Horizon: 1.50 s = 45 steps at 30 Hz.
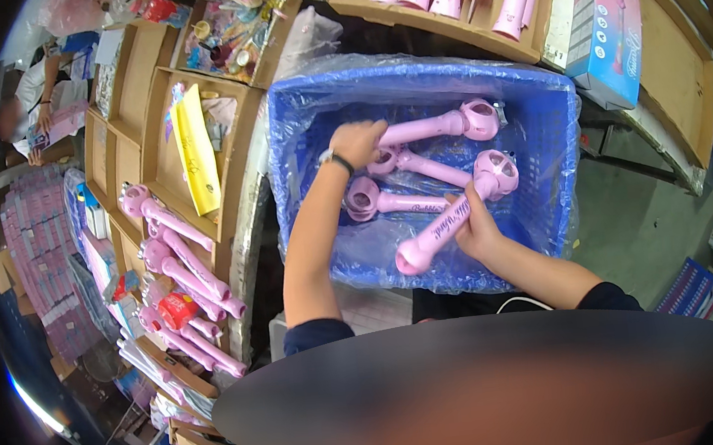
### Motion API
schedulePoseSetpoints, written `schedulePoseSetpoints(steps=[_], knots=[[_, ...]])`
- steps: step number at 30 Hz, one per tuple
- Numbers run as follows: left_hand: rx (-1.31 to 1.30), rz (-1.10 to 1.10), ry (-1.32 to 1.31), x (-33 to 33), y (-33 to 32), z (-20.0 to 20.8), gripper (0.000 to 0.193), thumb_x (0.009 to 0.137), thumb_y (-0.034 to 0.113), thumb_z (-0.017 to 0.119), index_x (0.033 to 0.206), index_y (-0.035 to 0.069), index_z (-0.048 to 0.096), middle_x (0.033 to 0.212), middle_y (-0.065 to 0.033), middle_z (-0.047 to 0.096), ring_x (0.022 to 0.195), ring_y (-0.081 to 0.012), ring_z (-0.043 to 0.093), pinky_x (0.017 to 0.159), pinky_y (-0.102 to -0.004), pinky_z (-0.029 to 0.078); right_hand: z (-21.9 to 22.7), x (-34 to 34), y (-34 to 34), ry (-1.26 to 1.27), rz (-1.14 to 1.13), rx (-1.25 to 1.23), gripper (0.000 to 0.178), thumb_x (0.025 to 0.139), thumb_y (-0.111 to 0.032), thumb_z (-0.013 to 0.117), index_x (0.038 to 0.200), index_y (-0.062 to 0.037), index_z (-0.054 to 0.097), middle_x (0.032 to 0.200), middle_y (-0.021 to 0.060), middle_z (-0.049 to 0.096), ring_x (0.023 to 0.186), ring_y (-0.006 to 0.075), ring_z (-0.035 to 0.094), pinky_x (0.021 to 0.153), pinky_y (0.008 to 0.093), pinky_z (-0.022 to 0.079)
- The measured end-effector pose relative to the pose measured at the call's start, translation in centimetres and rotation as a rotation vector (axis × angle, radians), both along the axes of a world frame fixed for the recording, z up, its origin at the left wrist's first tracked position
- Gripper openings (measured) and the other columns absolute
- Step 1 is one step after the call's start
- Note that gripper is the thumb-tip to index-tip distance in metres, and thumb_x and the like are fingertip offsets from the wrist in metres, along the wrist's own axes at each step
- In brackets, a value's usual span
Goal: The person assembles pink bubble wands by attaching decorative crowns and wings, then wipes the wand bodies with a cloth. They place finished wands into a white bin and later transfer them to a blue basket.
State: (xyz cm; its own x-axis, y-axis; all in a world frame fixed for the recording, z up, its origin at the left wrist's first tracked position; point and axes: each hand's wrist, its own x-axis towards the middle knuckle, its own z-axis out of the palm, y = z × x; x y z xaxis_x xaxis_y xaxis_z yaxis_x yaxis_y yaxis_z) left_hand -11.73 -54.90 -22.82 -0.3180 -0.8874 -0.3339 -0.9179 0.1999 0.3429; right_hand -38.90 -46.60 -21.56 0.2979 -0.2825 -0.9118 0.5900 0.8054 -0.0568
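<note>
In front of me stands a blue plastic crate (294,104) lined with clear plastic film. My left hand (359,142) is closed round the handle end of a pink toy wand (426,128), whose round openwork head points right. My right hand (479,226) grips a second pink toy wand (435,234) by its shaft. That wand is tilted, with its head up to the right and its open handle end low on the left. Beneath both hands, more pink wands (433,170) lie in the crate, partly covered by the held ones.
Several pink wands (185,269) are piled to the left, beside cardboard trays (235,161); one tray holds a yellow sheet (195,152). Behind the crate, another cardboard tray (405,13) contains pink wand parts. A colourful box (605,35) stands at the far right. Another person (40,98) sits far left.
</note>
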Motion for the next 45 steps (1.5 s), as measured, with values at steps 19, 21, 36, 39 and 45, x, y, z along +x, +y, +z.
schedulePoseSetpoints(steps=[19,21,36,39,45], knots=[[-0.732,0.556,0.196,2.4,11.3,10.3,0.023,0.075,0.015,0.063,0.095,0.006,0.059,0.092,-0.0097,0.061,0.086,-0.0277,0.058,0.08,-0.0387,0.045,-15.0,6.1,-9.0,-0.057,-0.136,-0.05,0.033,0.09,-0.034,0.053,0.086,-0.0019,0.053,0.073,0.0063,0.059,0.063,0.0166,0.058,0.056,0.0263,0.052],[-0.732,0.863,0.245,2.0,19.4,12.0,0.02,0.077,0.01,0.063,0.096,0.004,0.058,0.091,-0.0109,0.062,0.085,-0.0271,0.059,0.076,-0.0345,0.046,-16.9,6.7,-9.9,-0.177,-0.099,-0.066,0.034,0.092,-0.033,0.05,0.088,0.0014,0.052,0.078,0.0088,0.059,0.068,0.0191,0.059,0.061,0.0298,0.054],[0.023,2.691,0.341,-28.0,65.4,-10.1,0.043,0.078,0.027,0.063,0.105,-0.005,0.055,0.101,-0.0228,0.06,0.097,-0.0332,0.057,0.085,-0.038,0.045,-5.6,1.6,-9.0,0.695,1.632,-1.477,0.025,0.089,-0.016,0.05,0.105,0.0011,0.056,0.091,0.0055,0.059,0.08,0.0148,0.053,0.073,0.0269,0.043],[0.065,2.758,0.298,-27.1,67.5,-15.1,0.054,0.074,0.034,0.066,0.109,-0.005,0.054,0.106,-0.0247,0.057,0.102,-0.0383,0.053,0.089,-0.0424,0.042,0.5,2.5,-5.7,0.795,1.684,-1.679,0.021,0.089,-0.013,0.052,0.103,0.0022,0.055,0.087,0.0036,0.057,0.072,0.01,0.049,0.066,0.023,0.041],[-0.078,2.95,0.628,-24.0,71.2,-23.7,0.06,0.066,0.038,0.074,0.107,-0.001,0.056,0.107,-0.022,0.057,0.106,-0.0345,0.053,0.089,-0.0391,0.043,9.4,5.3,2.1,0.689,1.903,-1.85,0.016,0.092,-0.014,0.052,0.1,-0.0008,0.055,0.086,0.0026,0.054,0.066,0.0075,0.049,0.058,0.0204,0.041]])
